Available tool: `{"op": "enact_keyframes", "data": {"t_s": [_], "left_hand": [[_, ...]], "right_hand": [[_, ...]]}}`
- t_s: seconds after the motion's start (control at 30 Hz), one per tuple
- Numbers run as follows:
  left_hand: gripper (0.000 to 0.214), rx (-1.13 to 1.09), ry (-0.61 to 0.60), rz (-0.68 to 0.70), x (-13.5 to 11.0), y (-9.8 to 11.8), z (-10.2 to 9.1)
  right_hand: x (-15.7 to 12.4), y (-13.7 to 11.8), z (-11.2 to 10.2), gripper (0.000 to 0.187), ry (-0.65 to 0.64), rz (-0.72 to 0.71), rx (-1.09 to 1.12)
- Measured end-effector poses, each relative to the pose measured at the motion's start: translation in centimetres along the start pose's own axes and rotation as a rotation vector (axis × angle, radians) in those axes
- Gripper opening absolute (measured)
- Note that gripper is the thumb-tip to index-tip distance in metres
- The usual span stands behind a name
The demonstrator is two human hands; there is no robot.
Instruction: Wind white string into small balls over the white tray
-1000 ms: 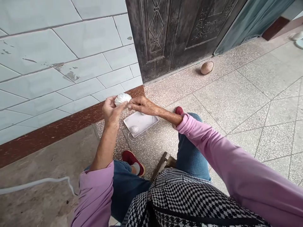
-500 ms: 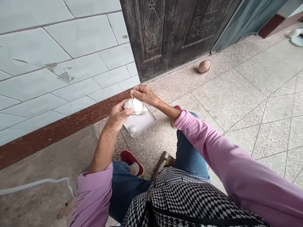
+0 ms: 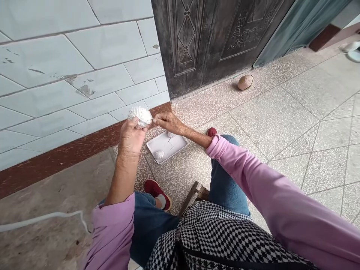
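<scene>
A white ball of yarn (image 3: pixel 140 115) is raised in front of the tiled wall, gripped from below by my left hand (image 3: pixel 133 135) with the thumb across its near side. At its right edge my right hand (image 3: pixel 169 122) pinches what looks like a strand of the yarn; the strand itself is too fine to make out clearly. Below both hands lies a shallow white tray (image 3: pixel 176 147) on the floor. A small white pompom (image 3: pixel 159 154) sits at its near left corner, and another small pale ball (image 3: pixel 170 134) at its far side. Thin dark threads lie between them.
A tiled wall (image 3: pixel 107 86) with a brown base strip rises ahead to the left. Beside it stands a dark carved door (image 3: pixel 208 41). A round tan object (image 3: pixel 245 82) rests on the floor near the door. A pale hose (image 3: pixel 50 216) lies at lower left.
My left hand has moved left and up with the yarn ball and turned it. My right hand has come down slightly to the ball's right side. More of the tray shows.
</scene>
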State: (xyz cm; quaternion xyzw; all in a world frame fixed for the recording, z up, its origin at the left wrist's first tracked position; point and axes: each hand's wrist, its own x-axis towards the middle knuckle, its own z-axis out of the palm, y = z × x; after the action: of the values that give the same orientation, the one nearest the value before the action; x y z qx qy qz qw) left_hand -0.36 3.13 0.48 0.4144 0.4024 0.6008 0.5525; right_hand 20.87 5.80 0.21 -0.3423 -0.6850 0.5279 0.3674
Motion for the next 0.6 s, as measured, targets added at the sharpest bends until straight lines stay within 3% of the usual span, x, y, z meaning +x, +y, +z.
{"op": "enact_keyframes", "data": {"t_s": [0.17,0.3,0.37,0.43,0.5,0.6], "left_hand": [[0.068,0.081,0.106,0.036,1.7,-1.8,-2.0],[0.08,0.262,0.172,0.039,1.8,-2.6,-1.8],[0.081,0.337,0.082,-0.009,1.3,-2.3,-1.2],[0.079,0.353,-0.084,-0.081,0.6,-1.6,-0.5],[0.075,0.305,-0.23,-0.133,-0.2,-0.7,0.2],[0.069,0.182,-0.334,-0.188,-1.2,0.5,1.1]], "right_hand": [[-2.2,-1.9,0.8,0.043,-0.093,-0.001,-0.135],[-2.6,-2.7,0.4,0.042,-0.077,-0.028,-0.076],[-2.4,-3.0,-0.3,0.044,-0.039,-0.022,-0.069],[-2.1,-3.3,-1.3,0.047,0.008,-0.009,-0.073],[-1.9,-3.8,-2.2,0.051,0.058,0.003,-0.056],[-2.1,-4.6,-3.1,0.058,0.129,0.047,0.005]]}}
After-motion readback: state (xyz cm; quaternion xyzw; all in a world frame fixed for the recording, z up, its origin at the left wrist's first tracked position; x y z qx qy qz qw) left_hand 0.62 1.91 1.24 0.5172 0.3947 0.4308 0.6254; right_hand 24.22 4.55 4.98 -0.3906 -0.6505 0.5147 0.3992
